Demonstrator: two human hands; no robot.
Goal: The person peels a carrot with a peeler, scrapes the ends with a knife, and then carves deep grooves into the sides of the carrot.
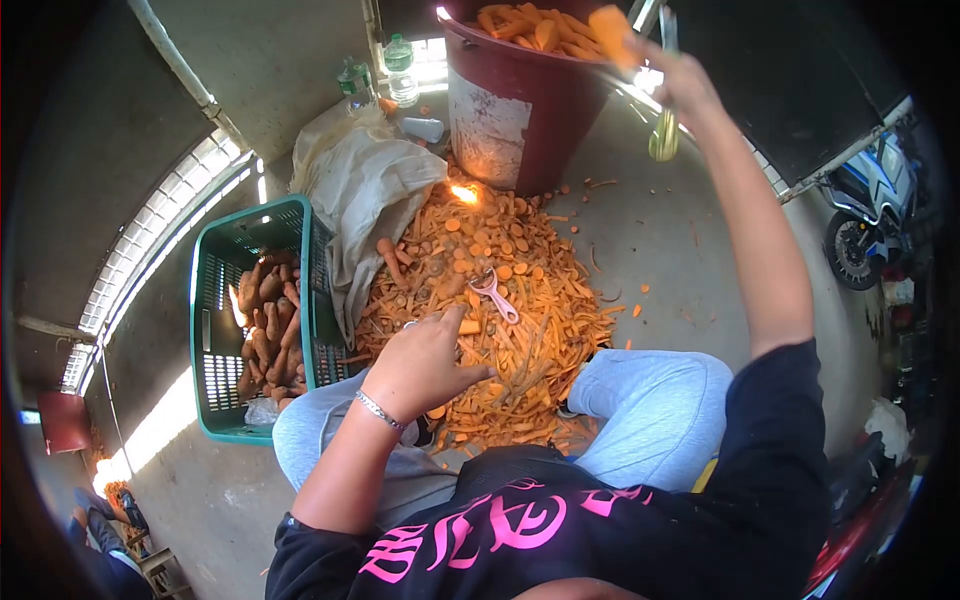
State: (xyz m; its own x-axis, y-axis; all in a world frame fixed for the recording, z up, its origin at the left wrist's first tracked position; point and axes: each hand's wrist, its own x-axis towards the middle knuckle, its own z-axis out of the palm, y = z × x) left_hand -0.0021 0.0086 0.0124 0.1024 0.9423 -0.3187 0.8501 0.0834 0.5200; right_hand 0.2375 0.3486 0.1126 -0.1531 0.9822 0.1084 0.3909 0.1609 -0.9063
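Note:
My right hand (682, 82) is raised at the rim of a dark red tub (570, 120). It grips a slim tool with a yellow-green handle (664, 137); whether that is a knife or a peeler I cannot tell. A peeled carrot (612, 36), smeared by motion, is at the same hand's fingertips, over the peeled carrots (545, 28) in the tub. Lower down, my left hand (428, 362) hovers with fingers apart above a heap of carrot peelings and cut ends (540, 350). A pink peeler (495, 296) lies on that heap, just beyond my left fingers.
Left of the heap stands a green crate (205, 350) of unpeeled carrots (268, 330). A whitish sack (365, 180) slumps behind it. Plastic bottles (400, 72) stand by the wall. At far right is a blue motorbike (875, 205). Another person's legs (105, 530) show at lower left.

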